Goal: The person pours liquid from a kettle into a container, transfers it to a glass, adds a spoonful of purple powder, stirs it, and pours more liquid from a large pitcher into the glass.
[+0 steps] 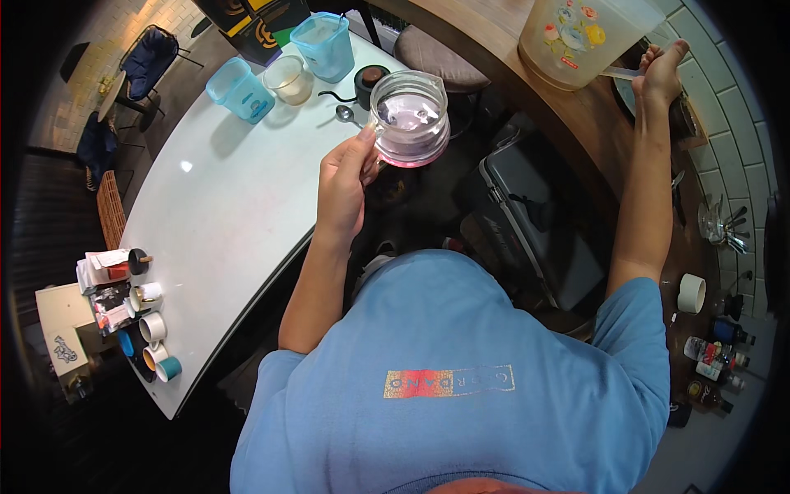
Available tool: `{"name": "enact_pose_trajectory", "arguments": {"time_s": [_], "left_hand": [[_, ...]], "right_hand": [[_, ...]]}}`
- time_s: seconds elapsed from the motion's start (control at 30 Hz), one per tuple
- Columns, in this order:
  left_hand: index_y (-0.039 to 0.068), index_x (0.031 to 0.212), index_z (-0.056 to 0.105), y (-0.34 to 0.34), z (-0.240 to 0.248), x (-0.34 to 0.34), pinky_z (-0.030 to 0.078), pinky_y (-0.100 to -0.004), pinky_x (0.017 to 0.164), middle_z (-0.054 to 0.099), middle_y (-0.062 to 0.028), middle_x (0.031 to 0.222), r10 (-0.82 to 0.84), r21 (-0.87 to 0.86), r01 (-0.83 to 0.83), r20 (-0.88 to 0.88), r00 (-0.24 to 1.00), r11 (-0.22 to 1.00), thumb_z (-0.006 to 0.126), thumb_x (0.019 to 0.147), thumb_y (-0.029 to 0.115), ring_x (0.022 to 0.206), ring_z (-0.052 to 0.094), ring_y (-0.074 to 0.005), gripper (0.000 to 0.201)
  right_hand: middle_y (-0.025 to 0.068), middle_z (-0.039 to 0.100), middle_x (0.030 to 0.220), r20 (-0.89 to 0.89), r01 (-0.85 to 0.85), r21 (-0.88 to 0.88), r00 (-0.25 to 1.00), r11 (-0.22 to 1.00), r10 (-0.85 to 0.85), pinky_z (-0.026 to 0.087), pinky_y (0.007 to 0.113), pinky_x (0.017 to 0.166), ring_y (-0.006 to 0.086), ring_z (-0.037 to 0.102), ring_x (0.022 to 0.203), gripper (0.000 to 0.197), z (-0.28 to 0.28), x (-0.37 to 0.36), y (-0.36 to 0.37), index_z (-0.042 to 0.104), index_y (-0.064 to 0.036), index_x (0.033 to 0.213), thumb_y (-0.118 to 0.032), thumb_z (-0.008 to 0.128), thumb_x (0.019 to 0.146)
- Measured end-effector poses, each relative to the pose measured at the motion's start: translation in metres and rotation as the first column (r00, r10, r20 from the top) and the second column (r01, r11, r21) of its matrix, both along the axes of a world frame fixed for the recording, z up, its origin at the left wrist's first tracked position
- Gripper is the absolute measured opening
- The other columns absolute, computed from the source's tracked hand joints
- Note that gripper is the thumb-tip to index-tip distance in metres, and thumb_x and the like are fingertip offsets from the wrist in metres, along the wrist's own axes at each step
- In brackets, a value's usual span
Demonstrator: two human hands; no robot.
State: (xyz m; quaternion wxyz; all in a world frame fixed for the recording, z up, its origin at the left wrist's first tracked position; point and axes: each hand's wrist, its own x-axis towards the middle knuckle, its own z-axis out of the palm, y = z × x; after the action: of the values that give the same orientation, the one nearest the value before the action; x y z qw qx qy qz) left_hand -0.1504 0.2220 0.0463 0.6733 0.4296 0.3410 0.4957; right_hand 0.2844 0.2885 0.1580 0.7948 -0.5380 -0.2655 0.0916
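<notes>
My left hand (346, 181) is closed round the handle of a clear glass coffee server (409, 119), held up past the white table's edge. Its round body looks see-through, with a pinkish tint at the base; whether it has liquid inside is hard to make out. My right hand (661, 76) grips the pale handle of a large translucent plastic pitcher (568, 45) with a flower print, at the wooden counter (485, 37) on the far right. The two vessels are well apart. The pitcher's upper part is cut off by the frame.
On the white table (222, 214) are two light-blue tubs (240, 90), a glass jar (288, 80), a black gooseneck kettle (368, 86), a spoon (346, 115) and several mugs (152, 327). A stool (436, 62) and a dark case (535, 214) stand below. Bottles (714, 362) line the right.
</notes>
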Motion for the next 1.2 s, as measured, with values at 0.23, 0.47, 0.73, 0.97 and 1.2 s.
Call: {"name": "enact_pose_trajectory", "arguments": {"time_s": [0.23,0.47,0.73,0.97,1.2], "left_hand": [[0.012,0.062,0.046,0.000,0.000,0.005,0.022,-0.0221,0.051,0.035,0.0058,0.060,0.018,-0.017,-0.017,0.063,0.998,1.000,0.052,0.094,0.026,0.054,0.028,-0.0047,0.035],[0.012,0.062,0.045,-0.005,-0.001,0.010,0.023,-0.0223,0.050,0.035,0.0054,0.060,0.034,-0.013,-0.033,0.068,0.997,0.999,0.052,0.094,0.026,0.054,0.029,-0.0051,0.036],[0.013,0.062,0.043,-0.016,0.000,0.020,0.023,-0.0229,0.051,0.034,0.0047,0.060,0.086,-0.001,-0.086,0.057,0.995,0.996,0.052,0.094,0.027,0.054,0.029,-0.0058,0.036],[0.012,0.061,0.039,-0.033,-0.013,0.021,0.026,-0.0252,0.052,0.032,0.0036,0.058,0.189,-0.023,-0.188,0.047,0.981,0.982,0.050,0.094,0.028,0.055,0.031,-0.0085,0.039],[0.011,0.060,0.033,-0.062,-0.024,0.003,0.027,-0.0271,0.056,0.030,0.0016,0.058,0.328,0.000,-0.328,0.025,0.944,0.945,0.046,0.095,0.029,0.058,0.031,-0.0119,0.042]], "right_hand": [[0.0047,0.051,0.067,-0.042,-0.068,0.065,0.997,0.996,0.071,0.041,0.021,0.055,0.0116,0.047,0.060,0.057,-0.008,-0.001,-0.008,0.054,0.0026,0.077,-0.052,0.045,0.093],[0.0059,0.053,0.069,0.020,-0.027,0.102,0.999,0.994,0.025,0.042,0.022,0.058,0.0123,0.048,0.060,0.059,-0.018,0.007,-0.003,0.054,0.0060,0.081,-0.052,0.045,0.093],[0.0073,0.056,0.073,0.037,-0.081,0.109,0.996,0.991,0.078,0.044,0.024,0.063,0.0135,0.051,0.064,0.057,-0.027,0.030,0.006,0.055,0.0059,0.086,-0.050,0.046,0.093],[0.0168,0.052,0.104,0.242,0.073,0.190,0.963,0.979,-0.119,0.044,0.031,0.081,0.0180,0.051,0.093,0.047,-0.022,-0.028,-0.021,0.044,0.0073,0.112,-0.032,0.057,0.090],[0.0090,0.055,0.079,0.475,-0.207,0.464,0.879,0.861,-0.044,0.044,0.025,0.065,0.0126,0.051,0.068,0.018,-0.060,-0.110,-0.060,0.049,0.0042,0.098,-0.010,0.055,0.089]]}}
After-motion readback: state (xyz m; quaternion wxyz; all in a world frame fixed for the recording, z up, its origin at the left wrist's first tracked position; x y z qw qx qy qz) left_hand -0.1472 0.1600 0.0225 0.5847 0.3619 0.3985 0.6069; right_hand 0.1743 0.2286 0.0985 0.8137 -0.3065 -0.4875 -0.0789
